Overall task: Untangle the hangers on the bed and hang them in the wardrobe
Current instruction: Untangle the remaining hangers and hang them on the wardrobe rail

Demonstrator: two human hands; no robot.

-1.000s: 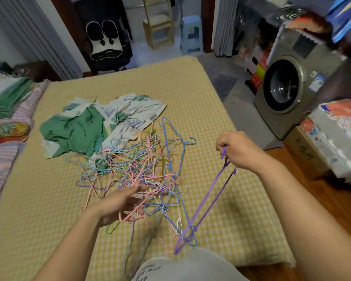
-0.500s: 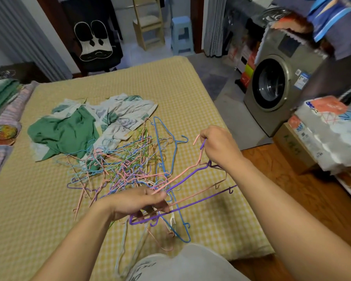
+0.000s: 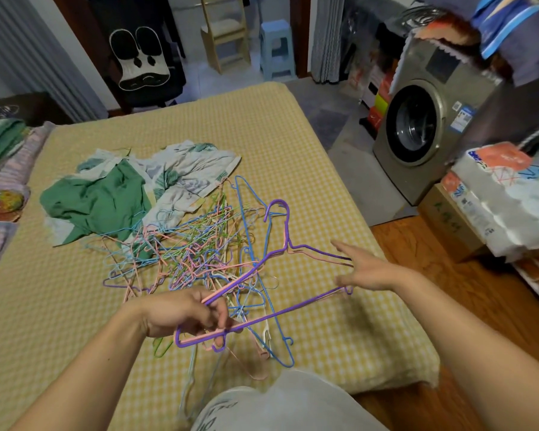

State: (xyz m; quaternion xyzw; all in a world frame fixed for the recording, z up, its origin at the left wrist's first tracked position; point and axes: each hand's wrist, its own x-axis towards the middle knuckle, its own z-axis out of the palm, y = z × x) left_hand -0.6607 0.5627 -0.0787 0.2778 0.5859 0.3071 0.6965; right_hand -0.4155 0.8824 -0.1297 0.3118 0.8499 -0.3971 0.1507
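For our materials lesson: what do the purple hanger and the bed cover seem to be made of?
Purple hanger: probably wire with a smooth plastic coating; it is thin, evenly coloured and slightly glossy. Bed cover: a woven, matte fabric; yellow check, soft rumpled edge.

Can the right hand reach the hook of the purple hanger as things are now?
Probably yes. The right hand is open beside the purple hanger, and its hook stands free above the pile of hangers.

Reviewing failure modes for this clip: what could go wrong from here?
1. The left hand holds the purple wire hanger and a pink wire hanger at one corner only; both may swing or slip.
2. The open right hand supports nothing.
3. They overlap the tangled pile of coloured wire hangers and could snag the blue wire hanger.
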